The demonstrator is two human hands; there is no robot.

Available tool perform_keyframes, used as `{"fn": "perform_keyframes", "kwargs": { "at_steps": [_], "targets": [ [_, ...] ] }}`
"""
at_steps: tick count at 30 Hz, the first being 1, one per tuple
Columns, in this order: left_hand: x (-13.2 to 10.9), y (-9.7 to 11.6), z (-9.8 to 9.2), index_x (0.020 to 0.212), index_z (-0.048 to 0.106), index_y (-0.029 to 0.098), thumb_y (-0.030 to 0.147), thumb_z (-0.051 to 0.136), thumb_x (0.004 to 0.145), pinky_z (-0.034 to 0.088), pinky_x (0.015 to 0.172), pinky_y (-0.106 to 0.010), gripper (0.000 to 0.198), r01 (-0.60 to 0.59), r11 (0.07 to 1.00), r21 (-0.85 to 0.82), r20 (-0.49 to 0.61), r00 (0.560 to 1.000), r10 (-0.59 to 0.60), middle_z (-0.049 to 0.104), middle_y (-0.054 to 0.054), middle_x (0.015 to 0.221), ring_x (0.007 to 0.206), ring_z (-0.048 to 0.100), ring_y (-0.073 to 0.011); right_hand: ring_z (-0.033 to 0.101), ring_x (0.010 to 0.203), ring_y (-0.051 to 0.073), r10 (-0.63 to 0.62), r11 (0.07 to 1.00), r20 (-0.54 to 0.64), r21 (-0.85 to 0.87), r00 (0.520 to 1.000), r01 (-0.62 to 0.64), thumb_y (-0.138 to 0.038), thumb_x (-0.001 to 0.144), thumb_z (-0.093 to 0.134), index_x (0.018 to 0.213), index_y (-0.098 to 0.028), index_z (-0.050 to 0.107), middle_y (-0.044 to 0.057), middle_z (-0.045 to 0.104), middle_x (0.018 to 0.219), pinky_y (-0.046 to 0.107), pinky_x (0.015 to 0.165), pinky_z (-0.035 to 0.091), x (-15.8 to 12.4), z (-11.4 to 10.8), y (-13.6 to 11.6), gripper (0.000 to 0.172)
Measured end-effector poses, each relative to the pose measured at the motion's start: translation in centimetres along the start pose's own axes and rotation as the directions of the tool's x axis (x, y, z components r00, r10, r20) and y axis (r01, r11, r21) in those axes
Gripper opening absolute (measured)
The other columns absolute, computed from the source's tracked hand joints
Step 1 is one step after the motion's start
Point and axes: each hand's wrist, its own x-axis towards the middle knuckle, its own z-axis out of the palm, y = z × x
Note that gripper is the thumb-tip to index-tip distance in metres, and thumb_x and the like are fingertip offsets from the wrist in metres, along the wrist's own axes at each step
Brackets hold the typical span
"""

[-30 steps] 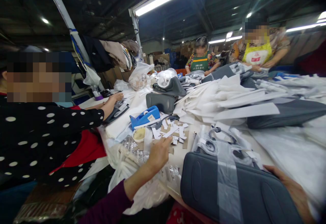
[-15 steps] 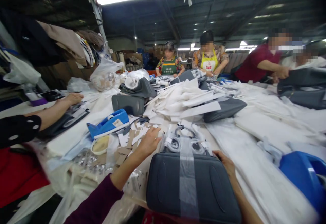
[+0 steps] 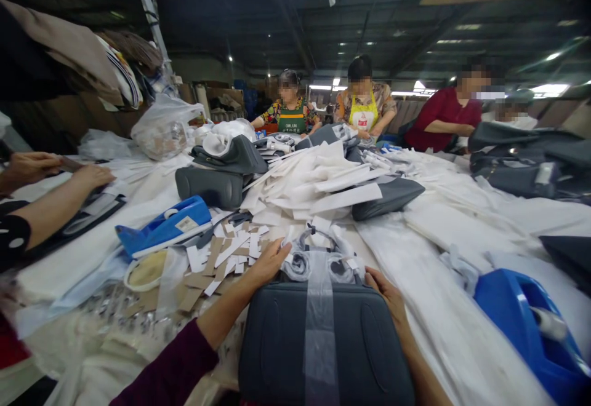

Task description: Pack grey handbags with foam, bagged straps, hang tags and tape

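Blue tape dispenser (image 3: 150, 232) lies beside paper strips (image 3: 235, 245); left hand (image 3: 264, 264) meets plastic-wrapped handles (image 3: 298, 264), fingers' grip unclear; dark gray bag (image 3: 279, 338) sits between both hands; right hand (image 3: 388, 294) touches its side, fingers' hold likewise unclear

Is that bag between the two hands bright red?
No, the bag between the left hand and the right hand is dark grey-blue, with a see-through strip down its front.
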Motion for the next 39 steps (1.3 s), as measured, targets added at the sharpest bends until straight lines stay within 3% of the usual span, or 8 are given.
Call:
{"fn": "perform_keyframes", "kwargs": {
  "at_steps": [7, 10, 14, 18, 20, 25, 31, 39],
  "targets": [
    [1.6, 1.2, -1.6, 0.138, 0.037, 0.003, 0.030, 0.038, 0.090, 0.021, 0.115, -0.044, 0.054, 0.067, 0.964, 0.259, -0.181, 0.983, -0.020, 0.042, -0.022, 0.138, 0.135, 0.034, -0.0292, 0.065, 0.096, 0.028, 0.145, 0.929, 0.009, 0.343, 0.989, -0.139, -0.055, 0.068, 0.071, 0.103, -0.019, 0.069, 0.008, 0.072, 0.102, 0.039, 0.083, 0.052, -1.0, -1.1, -2.1, 0.050],
    [5.4, 2.1, -3.6, 0.129, 0.050, 0.006, 0.013, 0.045, 0.079, 0.025, 0.114, -0.041, 0.051, -0.068, 0.963, 0.261, -0.049, 0.995, 0.084, 0.048, -0.018, 0.136, 0.131, 0.039, -0.0273, 0.061, 0.110, 0.027, 0.079, 0.916, -0.069, 0.399, 0.994, -0.045, -0.049, 0.069, 0.072, 0.104, -0.022, 0.067, 0.007, 0.069, 0.113, 0.040, 0.096, 0.046, -1.2, -2.1, -5.8, 0.044],
    [11.0, 2.6, -4.1, 0.103, 0.067, 0.013, 0.004, 0.053, 0.060, 0.048, 0.091, -0.031, 0.047, -0.166, 0.979, 0.118, 0.286, 0.950, 0.127, 0.068, -0.008, 0.112, 0.104, 0.061, -0.0225, 0.059, 0.107, 0.026, -0.189, 0.982, 0.122, 0.004, 0.974, 0.190, -0.038, 0.080, 0.059, 0.108, -0.023, 0.066, 0.006, 0.067, 0.116, 0.041, 0.097, 0.042, 1.1, -0.9, -12.2, 0.033],
    [14.2, 2.3, -2.0, 0.094, 0.069, 0.016, 0.003, 0.055, 0.052, 0.052, 0.075, -0.027, 0.045, -0.210, 0.977, -0.039, 0.522, 0.829, 0.199, 0.073, -0.003, 0.097, 0.086, 0.065, -0.0187, 0.053, 0.111, 0.027, -0.387, 0.643, 0.380, -0.542, 0.840, 0.541, -0.015, 0.074, 0.055, 0.106, -0.020, 0.061, 0.009, 0.065, 0.114, 0.039, 0.094, 0.039, 5.2, 4.2, -15.4, 0.032],
    [15.0, 1.9, -1.2, 0.086, 0.069, 0.016, 0.004, 0.055, 0.050, 0.051, 0.072, -0.026, 0.040, -0.214, 0.973, -0.084, 0.571, 0.790, 0.223, 0.073, 0.000, 0.086, 0.078, 0.064, -0.0169, 0.054, 0.109, 0.028, -0.353, 0.501, 0.452, -0.649, 0.819, 0.573, -0.008, 0.070, 0.056, 0.103, -0.018, 0.059, 0.012, 0.066, 0.109, 0.040, 0.093, 0.036, 6.9, 6.9, -15.2, 0.034],
    [15.8, 0.7, -1.6, 0.079, 0.069, 0.017, 0.002, 0.055, 0.047, 0.051, 0.070, -0.026, 0.037, -0.205, 0.964, -0.170, 0.610, 0.746, 0.266, 0.070, 0.003, 0.077, 0.070, 0.060, -0.0146, 0.062, 0.089, 0.025, -0.283, 0.451, 0.496, -0.686, 0.821, 0.570, -0.004, 0.070, 0.053, 0.100, -0.015, 0.057, 0.010, 0.070, 0.090, 0.035, 0.085, 0.034, 9.0, 10.6, -12.8, 0.032],
    [16.1, -0.4, -2.4, 0.074, 0.066, 0.014, -0.001, 0.055, 0.048, 0.049, 0.061, -0.023, 0.032, -0.176, 0.956, -0.237, 0.581, 0.762, 0.284, 0.066, 0.003, 0.068, 0.061, 0.058, -0.0125, 0.063, 0.081, 0.022, -0.282, 0.493, 0.497, -0.659, 0.821, 0.568, -0.007, 0.076, 0.047, 0.098, -0.019, 0.056, 0.007, 0.069, 0.085, 0.028, 0.068, 0.033, 9.7, 11.2, -11.4, 0.027],
    [15.4, -0.9, -2.2, 0.080, 0.067, 0.010, 0.000, 0.052, 0.056, 0.043, 0.055, -0.019, 0.031, -0.205, 0.933, -0.297, 0.499, 0.799, 0.334, 0.064, 0.002, 0.062, 0.053, 0.054, -0.0089, 0.062, 0.083, 0.023, -0.339, 0.534, 0.498, -0.597, 0.798, 0.599, -0.005, 0.074, 0.043, 0.112, -0.018, 0.051, 0.008, 0.070, 0.096, 0.032, 0.076, 0.036, 9.5, 11.1, -11.0, 0.041]
  ]
}}
